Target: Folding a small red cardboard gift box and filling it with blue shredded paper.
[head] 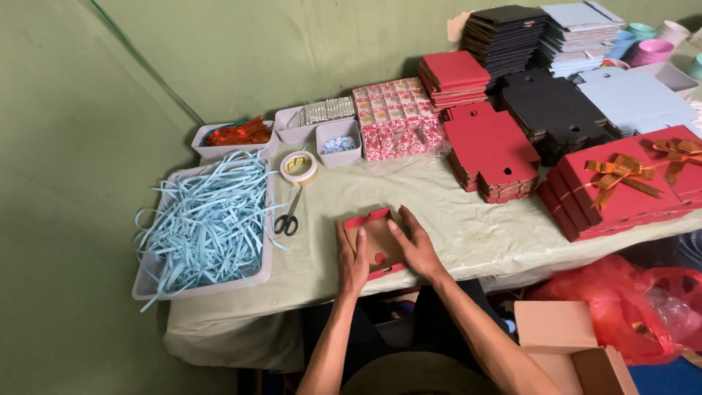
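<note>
A flat red cardboard box blank [376, 235], brown side up, lies near the table's front edge. My left hand [352, 260] presses on its left part with fingers together. My right hand [414, 245] lies on its right part, fingers spread over the brown face. Both hands rest flat on the blank and do not grip it. Black-handled scissors [288, 215] and a roll of tape [298, 167] lie just to the left.
A grey tray of light-blue paper shreds [208, 223] fills the left side. Stacks of red blanks [492, 153], black blanks [556, 108], pale blue blanks [636, 99] and red boxes with gold bows [621, 183] stand right. Small tubs [338, 143] sit behind. A brown carton [563, 344] stands below.
</note>
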